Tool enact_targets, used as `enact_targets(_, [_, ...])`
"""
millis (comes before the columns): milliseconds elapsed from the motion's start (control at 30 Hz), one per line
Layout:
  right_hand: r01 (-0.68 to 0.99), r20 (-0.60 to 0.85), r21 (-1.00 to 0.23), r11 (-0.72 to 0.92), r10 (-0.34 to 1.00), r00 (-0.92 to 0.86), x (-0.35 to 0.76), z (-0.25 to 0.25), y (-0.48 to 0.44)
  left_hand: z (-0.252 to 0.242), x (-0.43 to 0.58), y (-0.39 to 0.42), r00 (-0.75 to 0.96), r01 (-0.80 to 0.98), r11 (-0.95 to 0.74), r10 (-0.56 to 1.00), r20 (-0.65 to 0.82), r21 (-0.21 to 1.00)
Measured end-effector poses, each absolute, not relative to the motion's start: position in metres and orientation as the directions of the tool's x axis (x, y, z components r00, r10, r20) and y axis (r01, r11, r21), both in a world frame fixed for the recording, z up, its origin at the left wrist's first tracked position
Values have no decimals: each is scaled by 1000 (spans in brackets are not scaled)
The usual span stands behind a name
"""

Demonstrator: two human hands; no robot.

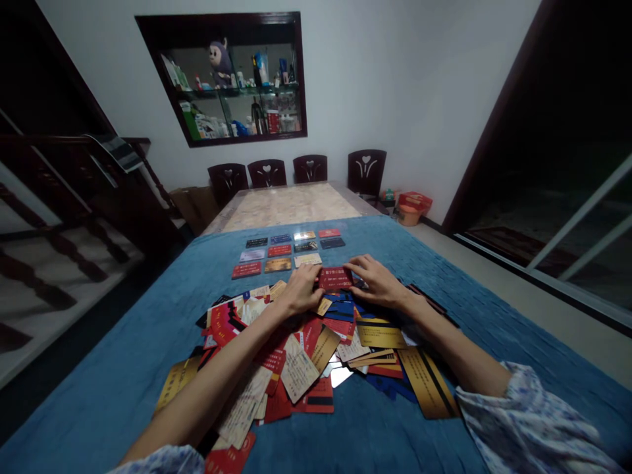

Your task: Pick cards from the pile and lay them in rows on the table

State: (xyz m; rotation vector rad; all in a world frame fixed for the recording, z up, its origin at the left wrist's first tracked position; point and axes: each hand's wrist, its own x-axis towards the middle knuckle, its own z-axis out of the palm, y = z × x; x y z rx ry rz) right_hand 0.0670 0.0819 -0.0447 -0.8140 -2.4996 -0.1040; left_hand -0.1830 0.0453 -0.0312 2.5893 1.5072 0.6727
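Both of my hands hold one dark red card (336, 278) by its short sides. My left hand (302, 288) grips its left edge, fingers curled. On the right edge are the bent fingers of my right hand (376, 281). Just beyond, several cards lie face up in rows, among them a white card (308, 260), a gold card (278, 264) and a red card (247, 270). Beneath and in front of my hands spreads a loose heap of overlapping cards, including a gold card with a black stripe (428, 383) and a cream card (299, 370).
A blue cloth (162, 309) covers the near part of the long table (291, 205). Dark chairs (366, 172) stand at its far end. Behind are a wall shelf (247, 91) with items and a red-orange bucket (409, 212) on the floor. A wooden railing is at left.
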Motion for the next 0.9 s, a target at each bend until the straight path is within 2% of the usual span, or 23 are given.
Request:
enact_targets(267, [501, 481, -177, 847, 519, -707, 64, -43, 82, -22, -187, 41, 440, 829, -504, 855, 274, 242])
enact_targets(600, [468, 420, -240, 850, 526, -740, 51, -40, 83, -20, -200, 36, 418, 858, -459, 885, 204, 231])
enact_targets(900, [476, 349, -193, 858, 513, -784, 34, -33, 93, -18, -217, 36, 398, 877, -432, 898, 187, 211])
